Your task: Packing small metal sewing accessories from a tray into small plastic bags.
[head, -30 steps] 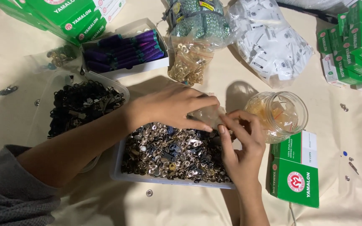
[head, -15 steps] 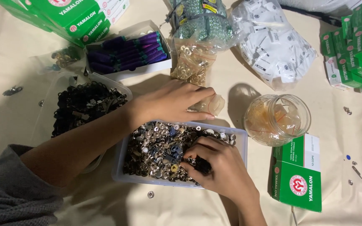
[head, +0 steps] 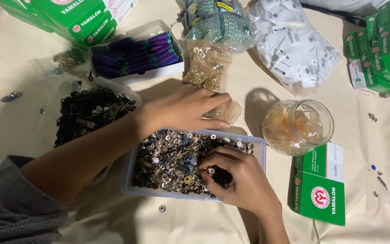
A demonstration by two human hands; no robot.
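Observation:
A clear rectangular tray [head: 260, 147] holds a heap of silver metal snap buttons [head: 170, 158]. My right hand [head: 238, 180] is down in the tray's right part, fingers curled into the buttons and pinching one. My left hand [head: 181, 110] reaches across the tray's far edge and holds a small clear plastic bag [head: 229, 111] against the table.
A glass jar [head: 299, 126] stands right of the tray, a green box [head: 321, 185] below it. A tub of black pieces [head: 91, 113] sits left. Behind lie a box of purple spools [head: 136, 56], a bag of gold rings [head: 206, 65], a bag of white labels [head: 296, 47], and green boxes [head: 384, 45].
My right hand left the small bag near the jar and dropped into the tray of buttons, then dug in slightly. My left hand stayed on the bag.

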